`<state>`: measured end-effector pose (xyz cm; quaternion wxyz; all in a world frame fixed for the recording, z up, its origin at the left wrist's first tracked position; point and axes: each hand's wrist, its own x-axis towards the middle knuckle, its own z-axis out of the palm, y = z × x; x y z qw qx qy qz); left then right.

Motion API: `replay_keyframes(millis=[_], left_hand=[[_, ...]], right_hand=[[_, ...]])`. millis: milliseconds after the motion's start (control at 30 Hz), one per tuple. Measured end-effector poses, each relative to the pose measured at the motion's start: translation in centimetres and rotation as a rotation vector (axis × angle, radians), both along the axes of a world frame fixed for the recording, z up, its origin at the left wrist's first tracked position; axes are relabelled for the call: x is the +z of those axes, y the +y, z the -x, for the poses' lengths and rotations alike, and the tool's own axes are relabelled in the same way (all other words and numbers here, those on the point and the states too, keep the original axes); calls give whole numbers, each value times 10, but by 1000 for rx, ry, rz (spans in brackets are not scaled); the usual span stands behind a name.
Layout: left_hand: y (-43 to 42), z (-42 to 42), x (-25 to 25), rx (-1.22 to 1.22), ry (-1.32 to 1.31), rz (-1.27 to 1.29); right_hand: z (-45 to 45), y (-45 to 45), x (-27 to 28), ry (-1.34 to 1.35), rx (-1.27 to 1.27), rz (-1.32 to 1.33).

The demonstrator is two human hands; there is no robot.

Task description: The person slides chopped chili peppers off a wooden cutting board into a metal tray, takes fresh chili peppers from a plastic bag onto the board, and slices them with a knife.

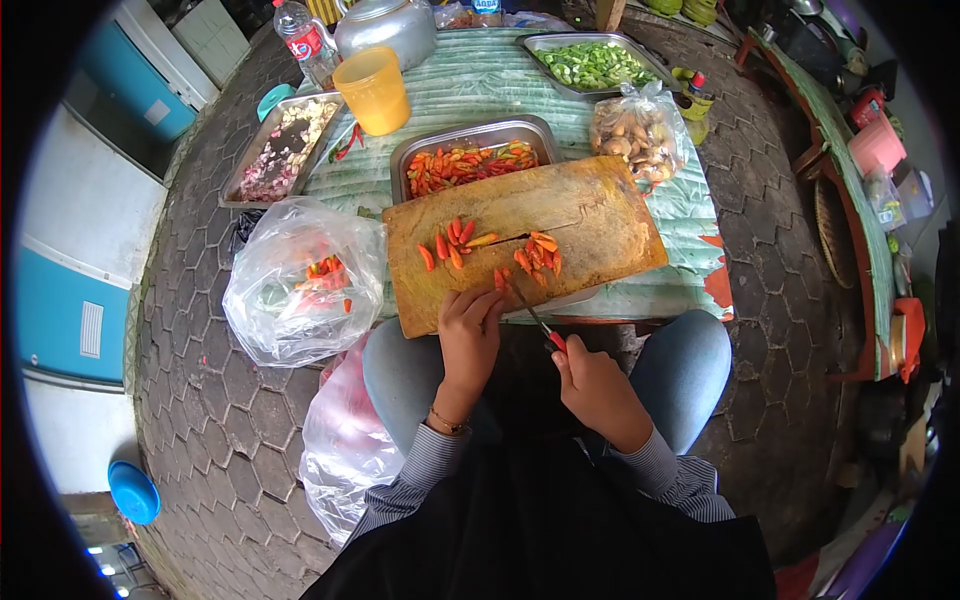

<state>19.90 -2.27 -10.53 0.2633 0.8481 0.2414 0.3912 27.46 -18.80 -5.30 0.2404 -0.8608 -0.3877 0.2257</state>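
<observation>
My right hand (598,392) grips a knife (540,322) by its red and black handle, with the blade angled up over the cutting board's near edge. My left hand (469,335) is closed, its fingertips on a red chili (501,280) beside the blade. Worn and wooden, the cutting board (600,215) lies tilted across the table's front. Several whole chilies (458,238) rest on its left part, and a small pile of cut chilies (540,256) sits right of the knife tip. Behind the board, a metal tray (478,133) holds many chilies.
A plastic bag (255,300) with chilies sits at the left corner. Around the table (460,80) stand a tray of chopped onions (240,185), a yellow cup (374,95), a kettle (388,38), a tray of sliced greens (665,85) and a bag of mushrooms (640,135).
</observation>
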Motion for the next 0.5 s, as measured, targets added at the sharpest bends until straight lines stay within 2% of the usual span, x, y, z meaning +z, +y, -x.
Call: replay_keyframes(millis=[300, 500], left_hand=[[0, 0, 2, -1, -4, -5], [1, 1, -3, -17, -1, 30]], right_hand=[[2, 32, -16, -165, 35, -27], [1, 36, -14, -90, 32, 31]])
